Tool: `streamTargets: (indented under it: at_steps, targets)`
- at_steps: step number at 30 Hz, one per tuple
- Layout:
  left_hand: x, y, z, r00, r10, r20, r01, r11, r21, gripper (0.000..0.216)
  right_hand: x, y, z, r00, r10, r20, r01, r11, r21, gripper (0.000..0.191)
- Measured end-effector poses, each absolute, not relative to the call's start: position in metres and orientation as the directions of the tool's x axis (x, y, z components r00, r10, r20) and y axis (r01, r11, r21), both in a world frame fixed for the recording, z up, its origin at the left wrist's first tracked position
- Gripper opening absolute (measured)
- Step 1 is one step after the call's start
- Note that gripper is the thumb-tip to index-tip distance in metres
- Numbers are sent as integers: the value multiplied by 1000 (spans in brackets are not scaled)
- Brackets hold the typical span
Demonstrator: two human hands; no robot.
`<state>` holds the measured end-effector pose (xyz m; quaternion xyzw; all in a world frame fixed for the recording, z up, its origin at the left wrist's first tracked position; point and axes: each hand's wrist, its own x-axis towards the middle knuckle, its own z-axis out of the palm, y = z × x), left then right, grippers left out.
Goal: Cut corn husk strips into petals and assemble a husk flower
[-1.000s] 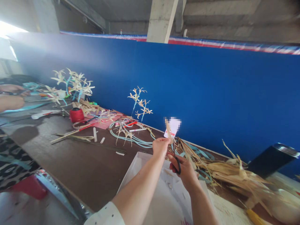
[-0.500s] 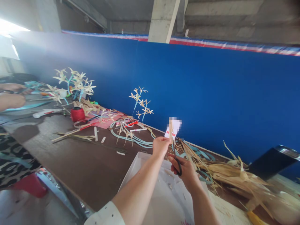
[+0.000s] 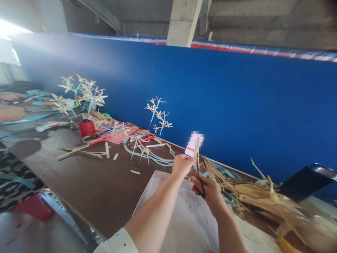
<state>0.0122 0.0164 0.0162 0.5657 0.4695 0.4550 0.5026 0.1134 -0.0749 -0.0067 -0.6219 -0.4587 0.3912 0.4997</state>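
Observation:
Pinched in my left hand (image 3: 182, 164) is a narrow piece of dry, straw-coloured husk (image 3: 196, 150) that points upward. My right hand (image 3: 207, 189) is closed round the black handles of a pair of scissors (image 3: 201, 185); their blades reach up to the husk beside my left fingers. Both hands are over the far end of a shallow white box lid (image 3: 175, 218) with small scraps in it. A white card or screen (image 3: 190, 149), partly blurred out, stands just behind the husk.
Loose dry husks (image 3: 252, 193) lie to the right near a dark cylinder (image 3: 308, 182). Husk flowers (image 3: 159, 116) stand against the blue panel (image 3: 237, 105). Left are blue tubing (image 3: 131, 151), a red spool (image 3: 86, 128), more flowers (image 3: 84, 91) and another person's hands (image 3: 12, 109).
The husk piece in my left hand has shifted slightly right and turned. My right hand and the scissors have moved a little to the right with it.

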Motion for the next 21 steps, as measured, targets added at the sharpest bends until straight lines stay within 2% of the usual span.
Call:
streamTargets:
  at_steps: [15, 21]
  targets:
    - [13, 13, 18, 131, 991, 2, 62, -10, 998, 14, 111, -77, -7, 255, 967, -23, 209, -78, -975, 56]
    - [16, 18, 11, 155, 987, 33, 74, -45, 996, 16, 112, -76, -6, 260, 965, -26, 199, -80, -977, 59]
